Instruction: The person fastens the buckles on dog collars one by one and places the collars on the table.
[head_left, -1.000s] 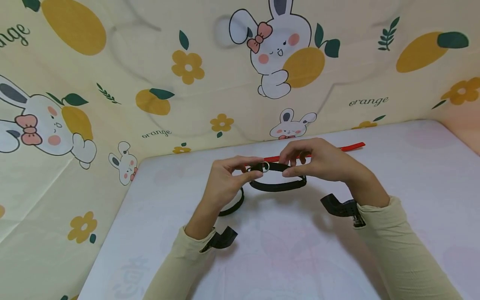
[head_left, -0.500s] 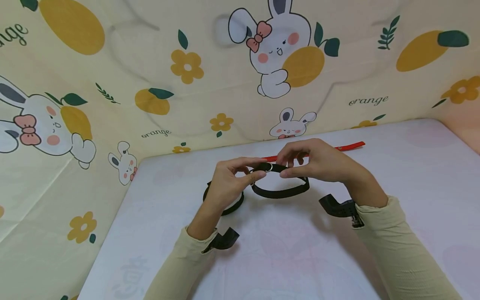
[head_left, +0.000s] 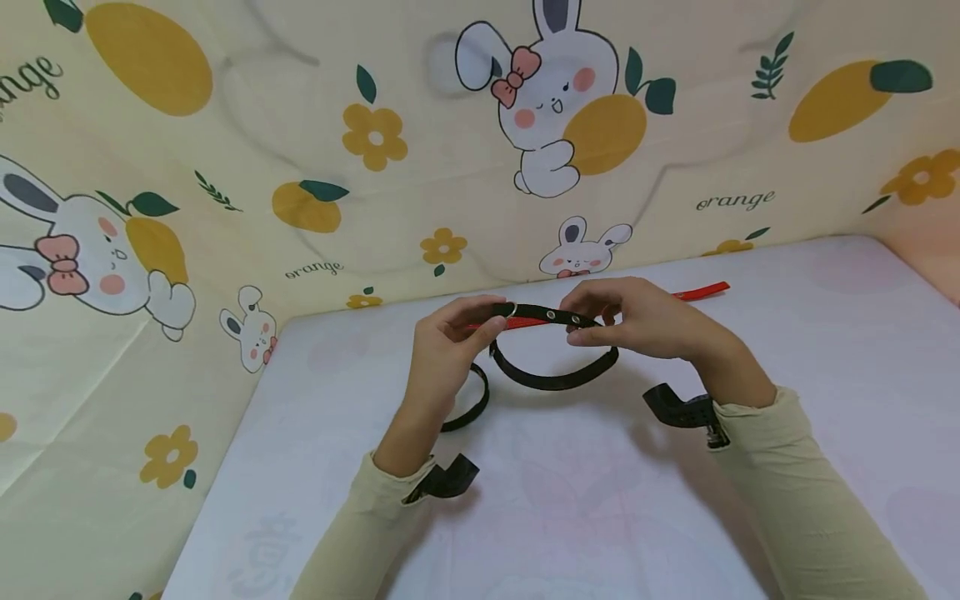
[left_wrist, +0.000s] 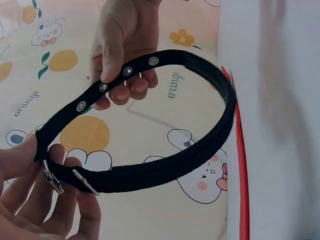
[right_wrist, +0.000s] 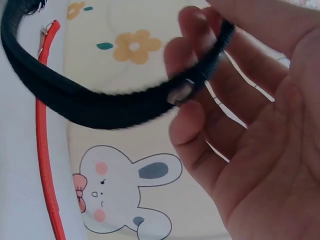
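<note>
Mid-frame, near the far edge of the wide table (head_left: 540, 517), left hand (head_left: 448, 346) and right hand (head_left: 637, 318) pinch 1 black collar (head_left: 555, 382). 1 red strap (head_left: 703, 292) lies behind, 1 black band (head_left: 474, 412) left.

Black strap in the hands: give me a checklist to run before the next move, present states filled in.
1. Left hand holds the black strap by the buckle: ok.
2. Right hand grips it along the eyelets: ok.
3. Buckle pin seated in a hole: cannot tell.
4. Red strap outside both grips: ok.
5. Second black loop fully visible in the head view: not ok, partly hidden behind the left hand.
</note>
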